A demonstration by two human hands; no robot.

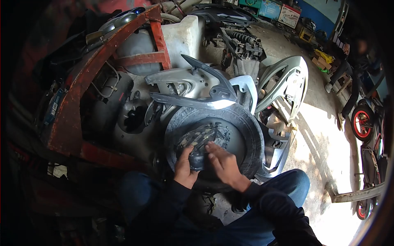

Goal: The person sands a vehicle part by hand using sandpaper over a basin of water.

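The motorcycle panel (199,137) is mottled black and grey; the motorcycle wheel rim (362,123) at three o'clock is red.

Over the round dark basin (253,143), the left hand (186,169) and the right hand (226,165) are left bare; on its near side, long dark sleeves (283,211) are worn, reaching the wrists; by its near right edge, blue trousers (289,186) are brightened by light, while towards its near left they are darkened by shadow

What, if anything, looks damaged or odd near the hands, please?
The dark part in the left hand, over the round tub, looks odd: its surface is patchy, not evenly coloured. I cannot tell whether that is damage.
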